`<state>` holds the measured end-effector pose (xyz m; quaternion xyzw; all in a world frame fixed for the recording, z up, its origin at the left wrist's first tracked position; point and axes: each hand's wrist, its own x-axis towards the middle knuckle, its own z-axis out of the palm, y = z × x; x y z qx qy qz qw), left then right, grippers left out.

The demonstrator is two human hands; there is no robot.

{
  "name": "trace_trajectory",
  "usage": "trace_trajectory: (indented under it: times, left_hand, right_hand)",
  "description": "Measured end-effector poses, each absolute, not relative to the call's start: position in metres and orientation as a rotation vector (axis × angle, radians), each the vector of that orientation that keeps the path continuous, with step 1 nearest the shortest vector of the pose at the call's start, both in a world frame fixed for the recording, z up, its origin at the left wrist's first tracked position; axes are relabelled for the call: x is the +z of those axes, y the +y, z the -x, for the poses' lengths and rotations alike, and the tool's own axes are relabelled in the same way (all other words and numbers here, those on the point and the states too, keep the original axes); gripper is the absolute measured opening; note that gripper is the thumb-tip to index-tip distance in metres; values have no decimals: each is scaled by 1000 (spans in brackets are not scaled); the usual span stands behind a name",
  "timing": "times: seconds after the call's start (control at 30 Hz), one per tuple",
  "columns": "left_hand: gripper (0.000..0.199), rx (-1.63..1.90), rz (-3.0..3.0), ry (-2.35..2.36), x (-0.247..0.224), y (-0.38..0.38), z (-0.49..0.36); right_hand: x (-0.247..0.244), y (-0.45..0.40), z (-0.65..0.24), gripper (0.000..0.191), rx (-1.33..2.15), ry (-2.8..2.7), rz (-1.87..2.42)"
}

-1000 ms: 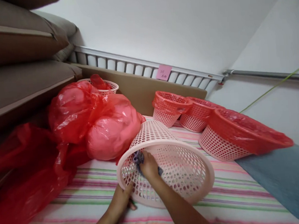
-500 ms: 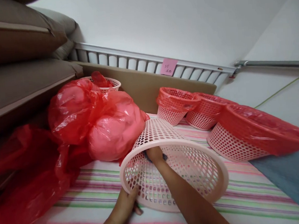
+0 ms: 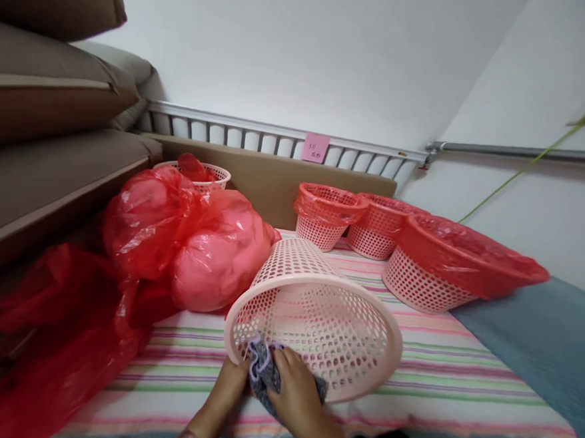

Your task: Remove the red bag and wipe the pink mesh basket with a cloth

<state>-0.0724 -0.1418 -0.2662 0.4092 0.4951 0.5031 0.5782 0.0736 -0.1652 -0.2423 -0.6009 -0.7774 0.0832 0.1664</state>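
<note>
The pink basket [image 3: 312,318] lies on its side on the striped sheet [image 3: 434,376], mouth toward the near edge. The right hand [image 3: 295,393] presses a grey cloth [image 3: 264,374] closed-fingered on its near rim; the left hand [image 3: 230,387] grips that rim. Three red-lined baskets [image 3: 373,230] stand far right, red bags [image 3: 184,240] far left.

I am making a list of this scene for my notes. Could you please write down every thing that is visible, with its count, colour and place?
Tilted basket: 1, pale pink, lying on its side in the centre of the striped sheet.
Cloth: 1, grey-purple, at the tilted basket's near rim.
Lined baskets: 3, pink with red bags, in a row at right.
Far basket: 1, pink, behind the bags at left.
Filled bags: red plastic, left of centre; count unclear.
Striped sheet: 1, multicoloured, underneath.
Cushions: brown, stacked top left.
Note: 1, pink, on the white rail.
Left hand: on the basket rim.
Right hand: gripping the cloth.
</note>
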Motion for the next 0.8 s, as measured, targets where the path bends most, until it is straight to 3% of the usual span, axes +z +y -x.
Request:
trace_trajectory:
  times: [0.17,0.37,0.57,0.8]
  left_hand:
    - [45,1016,-978,1193,-265,-144,70]
    - [37,932,-884,1224,-258,-145,69]
    - [47,925,-912,1171,-253,-149,66]
    - [48,913,-971,1159,-238,-147,81]
  right_hand:
    - [-238,-146,-68,41,195,-2138,1787]
    - [-236,-63,-66,37,33,-2084,1916]
    - [-237,13,-77,38,-30,-2030,1968]
    - [-242,30,-84,35,41,-2049,1914]
